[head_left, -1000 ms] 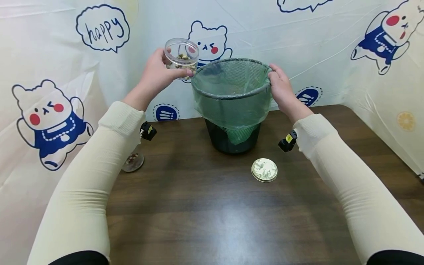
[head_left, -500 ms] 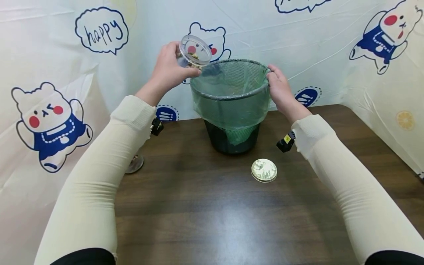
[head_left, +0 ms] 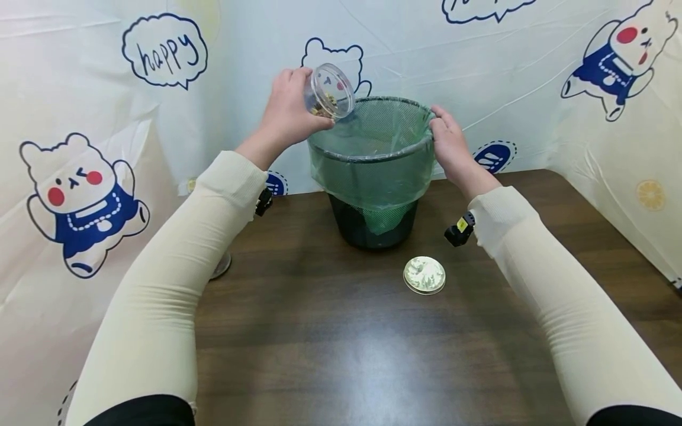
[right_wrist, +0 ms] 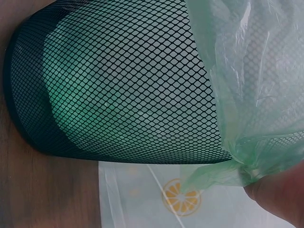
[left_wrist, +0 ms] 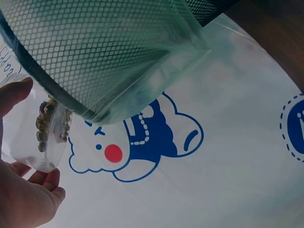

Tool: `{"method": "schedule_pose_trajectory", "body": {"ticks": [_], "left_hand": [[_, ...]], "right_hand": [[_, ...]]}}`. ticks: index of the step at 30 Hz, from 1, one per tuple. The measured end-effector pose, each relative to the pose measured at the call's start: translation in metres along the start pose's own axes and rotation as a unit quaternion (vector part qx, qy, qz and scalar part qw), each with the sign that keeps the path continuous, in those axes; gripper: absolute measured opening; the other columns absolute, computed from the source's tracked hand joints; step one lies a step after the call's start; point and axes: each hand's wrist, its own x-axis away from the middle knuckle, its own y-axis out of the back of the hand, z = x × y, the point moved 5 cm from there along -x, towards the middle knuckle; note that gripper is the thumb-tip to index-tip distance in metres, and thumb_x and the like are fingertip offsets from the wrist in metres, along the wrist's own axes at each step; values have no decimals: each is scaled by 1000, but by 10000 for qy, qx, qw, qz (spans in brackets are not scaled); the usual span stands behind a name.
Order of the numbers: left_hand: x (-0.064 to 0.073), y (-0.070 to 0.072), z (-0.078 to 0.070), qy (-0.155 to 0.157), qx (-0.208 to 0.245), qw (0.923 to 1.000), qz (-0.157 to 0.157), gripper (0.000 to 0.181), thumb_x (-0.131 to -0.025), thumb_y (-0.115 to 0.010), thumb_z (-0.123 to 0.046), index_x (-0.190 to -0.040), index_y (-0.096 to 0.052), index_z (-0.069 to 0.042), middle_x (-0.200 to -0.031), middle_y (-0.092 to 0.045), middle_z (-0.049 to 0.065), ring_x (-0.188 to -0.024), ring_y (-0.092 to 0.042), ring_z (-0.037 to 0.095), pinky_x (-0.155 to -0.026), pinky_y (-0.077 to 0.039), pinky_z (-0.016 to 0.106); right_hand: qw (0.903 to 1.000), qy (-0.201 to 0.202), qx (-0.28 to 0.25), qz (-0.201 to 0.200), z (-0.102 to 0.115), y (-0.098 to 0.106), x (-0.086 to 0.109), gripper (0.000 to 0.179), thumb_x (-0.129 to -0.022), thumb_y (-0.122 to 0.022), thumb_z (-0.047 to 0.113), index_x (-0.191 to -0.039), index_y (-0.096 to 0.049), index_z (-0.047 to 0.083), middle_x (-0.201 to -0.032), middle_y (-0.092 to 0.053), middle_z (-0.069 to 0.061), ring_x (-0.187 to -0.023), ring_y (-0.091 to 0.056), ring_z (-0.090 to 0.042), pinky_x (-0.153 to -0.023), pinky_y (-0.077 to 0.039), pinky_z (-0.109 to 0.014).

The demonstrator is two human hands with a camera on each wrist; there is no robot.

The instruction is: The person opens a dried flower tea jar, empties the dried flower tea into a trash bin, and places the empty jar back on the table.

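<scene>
A clear plastic jar is held tilted in my left hand, its mouth facing the trash can at the rim's left side. Small dried buds, brownish and yellowish, lie against the jar's lower wall. The black mesh trash can stands upright on the table, lined with a green plastic bag folded over its rim. On the can's right side, my right hand grips the rim and the bag. In the right wrist view only part of a finger shows beside the gathered bag.
A round metallic-looking lid lies on the brown wooden table in front of the can. A clear round item is mostly hidden behind the left sleeve. A printed cloth hangs behind the table.
My left hand has moved right toward the can's rim and tipped the jar from nearly upright onto its side. The right hand keeps its hold on the rim.
</scene>
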Motion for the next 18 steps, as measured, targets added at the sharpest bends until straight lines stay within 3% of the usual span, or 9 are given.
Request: {"method": "schedule_pose_trajectory", "body": {"ticks": [18], "left_hand": [[-2, -7, -12, -811, -934, 9923, -46, 88, -78, -79, -28, -148, -31, -5, -141, -37, 13, -128, -31, 27, -107, -31, 35]], "right_hand": [[9999, 67, 1, 101, 1, -1, 1, 53, -105, -23, 30, -157, -14, 22, -160, -8, 10, -143, -5, -5, -115, -10, -30]]}}
